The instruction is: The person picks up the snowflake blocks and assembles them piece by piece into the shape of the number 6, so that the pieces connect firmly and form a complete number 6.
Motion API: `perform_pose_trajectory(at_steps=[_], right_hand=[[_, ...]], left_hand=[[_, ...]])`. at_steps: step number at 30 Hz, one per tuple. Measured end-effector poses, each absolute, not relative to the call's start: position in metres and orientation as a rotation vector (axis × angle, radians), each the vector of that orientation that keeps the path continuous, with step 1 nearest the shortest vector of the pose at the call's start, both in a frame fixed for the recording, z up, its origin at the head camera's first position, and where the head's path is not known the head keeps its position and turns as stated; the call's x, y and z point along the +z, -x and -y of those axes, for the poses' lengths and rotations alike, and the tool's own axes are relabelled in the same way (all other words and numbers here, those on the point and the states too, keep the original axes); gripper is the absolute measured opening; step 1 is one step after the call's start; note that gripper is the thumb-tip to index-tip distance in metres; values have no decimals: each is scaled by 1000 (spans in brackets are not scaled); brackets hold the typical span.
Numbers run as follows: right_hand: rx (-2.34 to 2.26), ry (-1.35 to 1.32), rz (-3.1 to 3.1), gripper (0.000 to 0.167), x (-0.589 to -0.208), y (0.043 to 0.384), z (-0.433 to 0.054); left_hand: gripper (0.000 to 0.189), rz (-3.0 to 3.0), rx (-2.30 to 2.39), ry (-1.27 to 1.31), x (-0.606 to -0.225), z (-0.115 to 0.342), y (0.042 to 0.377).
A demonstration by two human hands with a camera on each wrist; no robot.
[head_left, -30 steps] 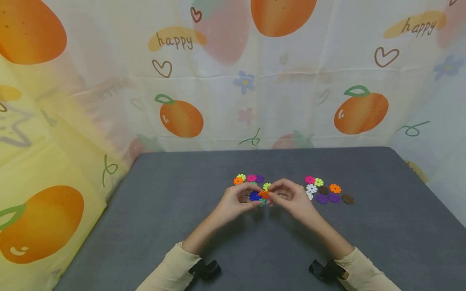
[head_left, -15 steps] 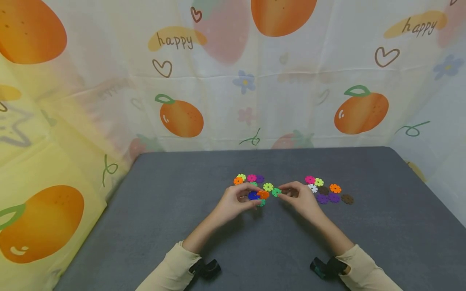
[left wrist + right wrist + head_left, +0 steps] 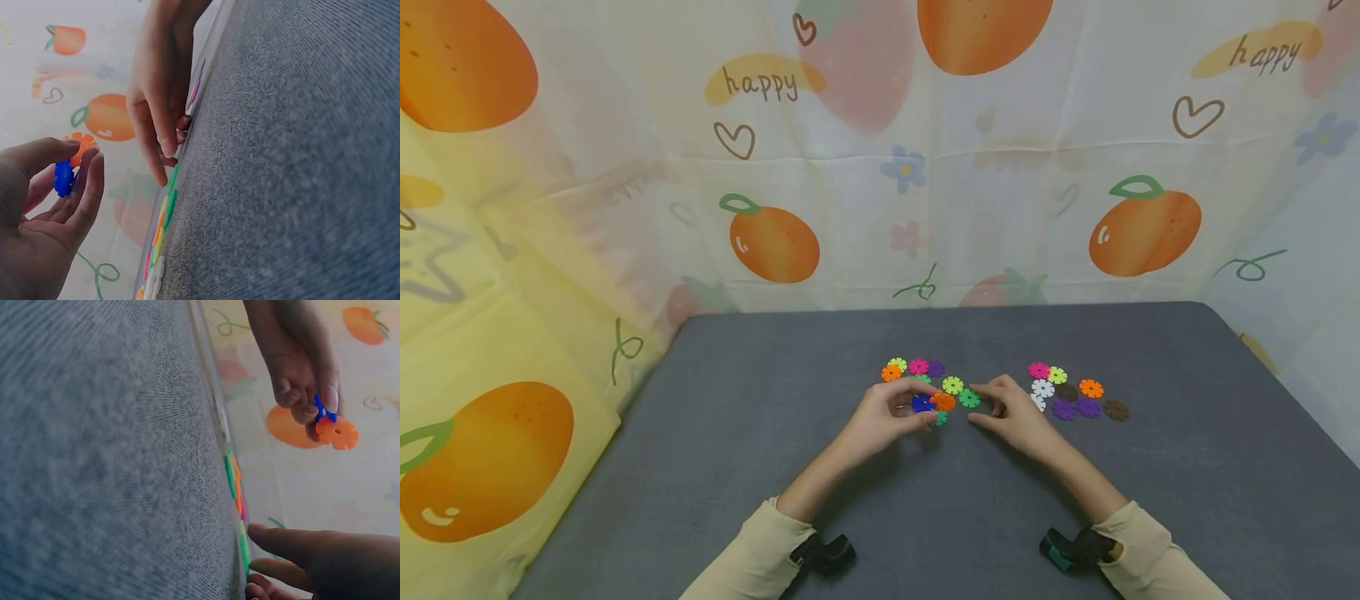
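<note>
L hand (image 3: 886, 414): pinching blue disc (image 3: 921, 403) w/ orange disc (image 3: 943, 402) joined on, up off tbl (image 3: 925, 517)
R hand (image 3: 1019, 422): thumb & fingertips apart, nr green disc (image 3: 970, 398) on tbl
Mixed discs (image 3: 1088, 407): flat, both sides of R hand

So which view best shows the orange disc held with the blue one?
The right wrist view: the orange disc shows its notched face and hole. Left wrist: partly hidden by the left hand; head: visible but small.

Head view looks forward, down; close, seemingly sideways wrist views share the tabletop (image 3: 300, 156).
</note>
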State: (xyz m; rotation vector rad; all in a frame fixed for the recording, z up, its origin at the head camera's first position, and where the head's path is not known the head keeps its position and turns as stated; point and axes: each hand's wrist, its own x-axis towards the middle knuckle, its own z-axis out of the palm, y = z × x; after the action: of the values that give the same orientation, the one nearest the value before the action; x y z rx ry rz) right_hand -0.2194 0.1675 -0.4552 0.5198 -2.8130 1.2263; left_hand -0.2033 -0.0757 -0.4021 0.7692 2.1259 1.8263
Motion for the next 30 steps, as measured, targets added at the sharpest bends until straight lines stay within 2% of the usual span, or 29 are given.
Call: perform_pose_trajectory(at_steps=[9, 15, 30], right_hand=[[1219, -463, 2797, 28, -457, 218, -166], [1244, -404, 2778, 15, -457, 218, -166], [2129, -248, 2565, 31, -436, 213, -165]], left_hand=[[30, -2120, 1827, -791, -424, 76, 214], [27, -2085, 1855, -802, -426, 76, 215], [23, -2201, 1902, -800, -427, 76, 216]])
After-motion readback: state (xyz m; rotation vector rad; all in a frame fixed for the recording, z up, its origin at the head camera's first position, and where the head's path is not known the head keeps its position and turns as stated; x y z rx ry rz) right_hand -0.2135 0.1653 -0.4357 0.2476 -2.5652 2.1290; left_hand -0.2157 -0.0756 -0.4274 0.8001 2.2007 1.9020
